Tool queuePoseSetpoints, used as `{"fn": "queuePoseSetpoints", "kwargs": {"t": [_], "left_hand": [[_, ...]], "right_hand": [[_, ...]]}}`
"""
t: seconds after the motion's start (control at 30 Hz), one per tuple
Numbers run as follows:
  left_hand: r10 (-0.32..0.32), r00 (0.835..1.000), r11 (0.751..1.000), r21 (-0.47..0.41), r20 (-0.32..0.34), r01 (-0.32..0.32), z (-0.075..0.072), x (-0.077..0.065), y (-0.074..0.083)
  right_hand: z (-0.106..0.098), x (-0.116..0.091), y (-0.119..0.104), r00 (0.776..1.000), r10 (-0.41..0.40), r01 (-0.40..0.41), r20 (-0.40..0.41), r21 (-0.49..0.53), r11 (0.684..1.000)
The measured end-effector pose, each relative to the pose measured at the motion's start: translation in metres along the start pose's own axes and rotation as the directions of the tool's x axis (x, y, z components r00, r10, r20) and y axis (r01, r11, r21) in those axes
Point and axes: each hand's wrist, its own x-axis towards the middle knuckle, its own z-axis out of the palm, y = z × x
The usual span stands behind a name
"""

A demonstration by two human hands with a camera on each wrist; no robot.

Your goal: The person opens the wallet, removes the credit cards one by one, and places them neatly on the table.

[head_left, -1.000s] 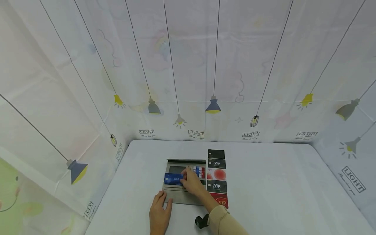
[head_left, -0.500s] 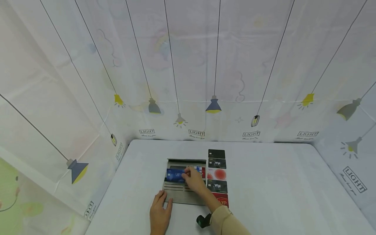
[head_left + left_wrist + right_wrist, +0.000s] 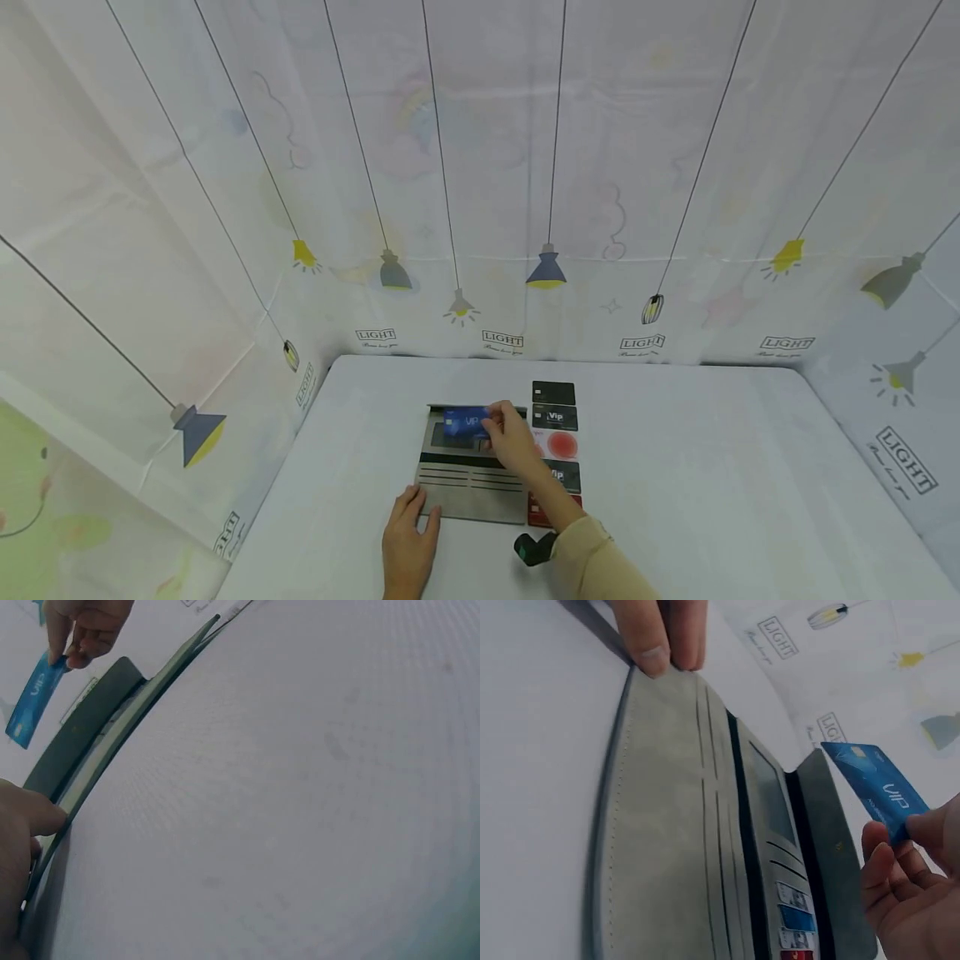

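Note:
A blue VIP card (image 3: 462,422) is pinched between the thumb and fingers of my right hand (image 3: 513,440). It hovers over the back part of an opened grey wallet (image 3: 472,505). In the right wrist view, the card (image 3: 876,787) tilts up near the raised flap. Several cards show in the wallet's slots there, including a blue card (image 3: 796,918). My left hand (image 3: 408,540) rests at the wallet's front left corner. Its fingertips lie on the edge of the grey cover in the right wrist view.
A column of cards lies right of the wallet: a plain black card (image 3: 553,393), a black Vip card (image 3: 555,417), a white card with red circles (image 3: 561,445), another black Vip card (image 3: 567,477) and a red card (image 3: 537,512), partly behind my right arm. Everything sits on a white table (image 3: 697,467).
My right hand has carried the blue VIP card away from me and slightly right, from the wallet's middle toward its back edge. The left hand stays put.

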Motion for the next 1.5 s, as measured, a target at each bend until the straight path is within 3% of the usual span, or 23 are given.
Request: {"fn": "queuePoseSetpoints", "kwargs": {"t": [0.17, 0.47, 0.73, 1.0, 1.23, 1.5], "left_hand": [[0.001, 1.000, 1.000, 0.006, 0.003, -0.001, 0.000, 0.000, -0.001], [0.004, 1.000, 1.000, -0.016, 0.006, -0.004, -0.002, -0.001, 0.001], [-0.026, 0.999, 1.000, -0.014, 0.033, 0.027, -0.003, 0.000, 0.003], [-0.054, 0.997, 0.998, -0.011, 0.062, 0.054, -0.004, 0.001, 0.002], [-0.039, 0.998, 0.999, -0.001, 0.043, 0.039, -0.002, 0.001, 0.002], [-0.066, 0.996, 0.998, 0.005, 0.064, 0.066, -0.002, 0.001, 0.002]], "right_hand": [[-0.012, 0.001, 0.001, 0.997, -0.007, 0.003, -0.072, -0.051, 0.999], [-0.032, 0.004, 0.001, 0.972, 0.094, -0.071, -0.215, 0.110, 0.991], [-0.060, 0.006, 0.003, 0.952, 0.146, -0.111, -0.268, 0.143, 0.984], [-0.092, 0.013, 0.022, 0.937, 0.189, -0.142, -0.293, 0.173, 0.975], [-0.122, 0.020, 0.043, 0.912, 0.215, -0.162, -0.349, 0.174, 0.971], [-0.153, 0.023, 0.070, 0.882, 0.254, -0.221, -0.397, 0.126, 0.967]]}}
